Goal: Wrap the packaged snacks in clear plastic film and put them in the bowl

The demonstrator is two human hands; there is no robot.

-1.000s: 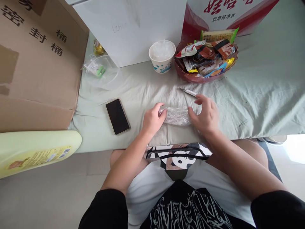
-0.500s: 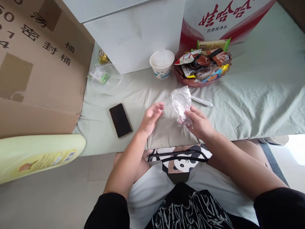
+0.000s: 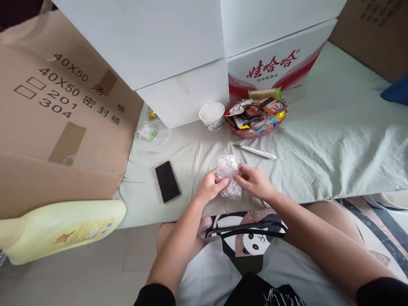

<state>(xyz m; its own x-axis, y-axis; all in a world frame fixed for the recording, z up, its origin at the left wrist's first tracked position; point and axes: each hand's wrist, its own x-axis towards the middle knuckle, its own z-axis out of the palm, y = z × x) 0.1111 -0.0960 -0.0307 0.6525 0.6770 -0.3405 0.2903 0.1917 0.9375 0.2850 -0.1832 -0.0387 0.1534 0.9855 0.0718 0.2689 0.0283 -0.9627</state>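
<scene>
- A pale green cloth [image 3: 306, 165] covers the surface beneath and beyond both hands, creased into folds to their right.
- A large brown carton [image 3: 98, 140] with black print stands well off to the left of the hands.
- White boxes [image 3: 188, 97] rise beyond the hands, one with red lettering.
- A pale yellow bottle [image 3: 73, 225] lies nearer the body than the carton, left of the left forearm.
- A bowl [image 3: 251, 134] heaped with wrapped snacks sits past the right hand.
- Both forearms slant inward from the body, so the hands nearly meet. The left hand [image 3: 210, 187] curls round the left side of the bundle, thumb across its front; the right hand [image 3: 255, 182] pinches the right edge, thumb pointing left, fingers bent.
- The bundle of clear crinkled plastic [image 3: 228, 165] is between the hands, gripped by both; whether it touches the cloth cannot be told.
- A paper cup [image 3: 213, 121] stands beyond the bundle, just beside the bowl.
- A dark-screened phone [image 3: 168, 182] lies left of the left hand.
- A slim white tool [image 3: 257, 151] with a dark tip lies just beyond the right hand.
</scene>
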